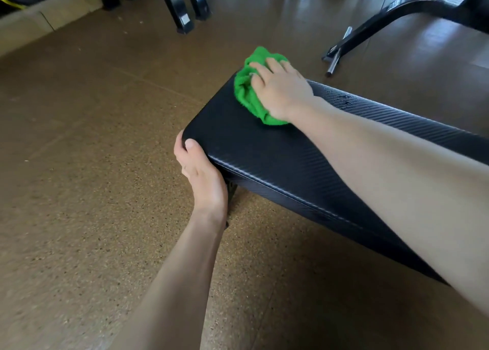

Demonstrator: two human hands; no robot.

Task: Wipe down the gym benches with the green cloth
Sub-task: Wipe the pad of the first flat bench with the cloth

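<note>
A black padded gym bench (254, 148) runs from the centre toward the lower right. A bunched green cloth (247, 90) lies on its far end. My right hand (280, 87) presses down on the cloth, with the fingers bent into its folds. My left hand (201, 175) grips the near corner of the pad, thumb on top and fingers wrapped around the edge. A scuffed, torn patch (344, 99) shows on the pad's far edge behind my right wrist.
Brown speckled rubber flooring (92, 164) surrounds the bench. Black legs of a rack (182, 5) stand at the top centre. A second bench's curved black frame (391, 16) with a steel crossbar (338, 53) lies at the upper right.
</note>
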